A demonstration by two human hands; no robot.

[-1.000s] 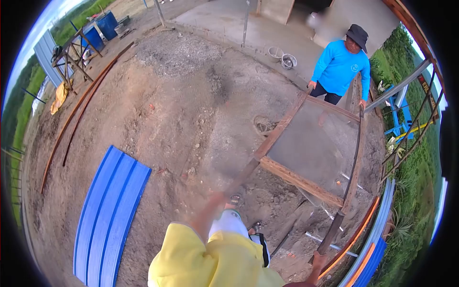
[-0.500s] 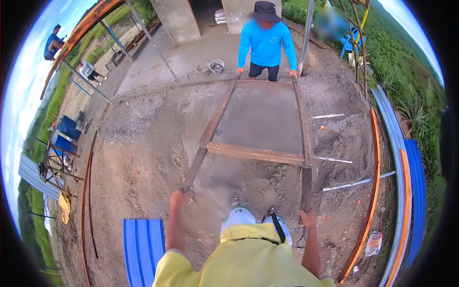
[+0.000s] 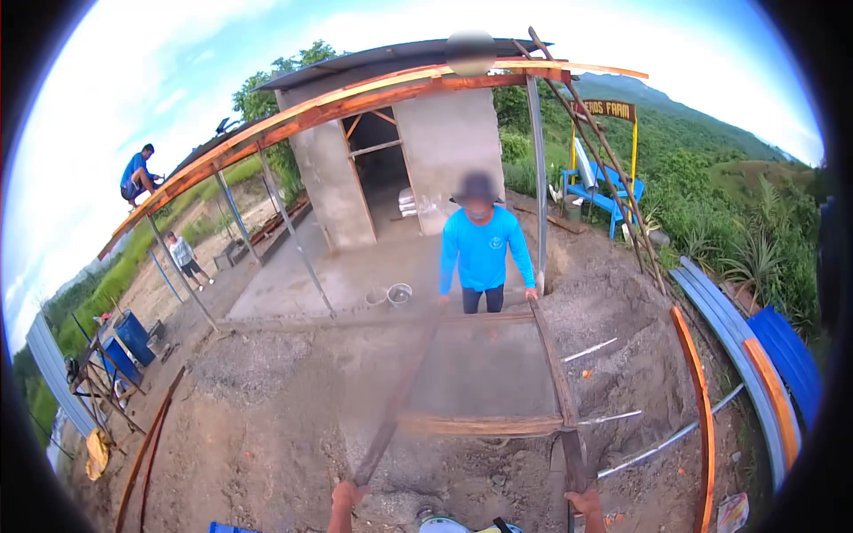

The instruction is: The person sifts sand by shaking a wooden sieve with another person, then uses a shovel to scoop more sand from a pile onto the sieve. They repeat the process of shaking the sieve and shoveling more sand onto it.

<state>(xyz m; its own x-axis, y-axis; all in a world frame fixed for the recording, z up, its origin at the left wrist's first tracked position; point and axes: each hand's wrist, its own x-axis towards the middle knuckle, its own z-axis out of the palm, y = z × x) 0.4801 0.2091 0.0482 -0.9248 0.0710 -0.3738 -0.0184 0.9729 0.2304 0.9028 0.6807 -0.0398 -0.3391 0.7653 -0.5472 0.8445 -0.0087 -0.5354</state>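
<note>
A wooden-framed sand screen (image 3: 484, 373) with a grey mesh lies between me and a co-worker (image 3: 487, 244) in a blue shirt and dark hat. My left hand (image 3: 345, 495) is closed round the end of its left wooden handle (image 3: 377, 450). On the other side, my right hand (image 3: 585, 502) grips the end of the right handle (image 3: 574, 462). The co-worker's two hands hold the far ends of the same frame. Only my hands and lower forearms show at the bottom edge. The left side of the screen is blurred.
Metal tubes (image 3: 671, 435) and an orange beam (image 3: 697, 417) lie on the right. Two buckets (image 3: 399, 294) stand behind, near the concrete building (image 3: 449, 160). One person (image 3: 139, 175) crouches on the roof beam; another person (image 3: 184, 258) stands below. Blue drums (image 3: 133, 336) stand far left.
My view has tilted up, so the screen and my hands sit lower and the building and sky show. Both my hands and the co-worker's remain on the frame.
</note>
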